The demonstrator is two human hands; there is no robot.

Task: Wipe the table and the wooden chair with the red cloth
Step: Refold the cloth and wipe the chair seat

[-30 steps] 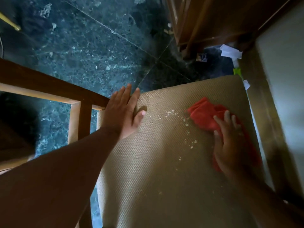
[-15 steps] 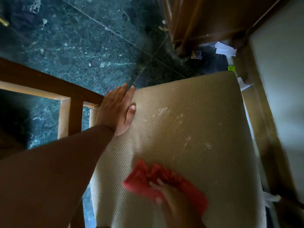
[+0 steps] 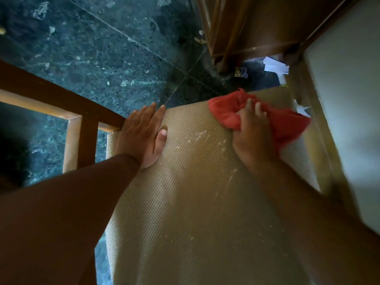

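The wooden chair (image 3: 78, 128) has a tan woven seat cushion (image 3: 197, 202) that fills the lower middle of the head view. My right hand (image 3: 253, 136) grips the bunched red cloth (image 3: 287, 122) and presses it on the far right part of the cushion, near its front edge. My left hand (image 3: 141, 136) lies flat with fingers together on the cushion's left edge, beside the armrest. Pale crumbs and streaks (image 3: 200, 135) lie on the cushion between my hands. The table edge (image 3: 347, 120) runs down the right side.
Dark green marble floor (image 3: 92, 48) spreads behind the chair. Another wooden furniture piece (image 3: 246, 27) stands at the top right. White paper scraps (image 3: 275, 65) and a small wrapper (image 3: 241, 72) lie on the floor between it and the table.
My right hand swept the red cloth from the right side down to the near middle of the cushion, then back up to the far right edge. My left hand stayed in place.
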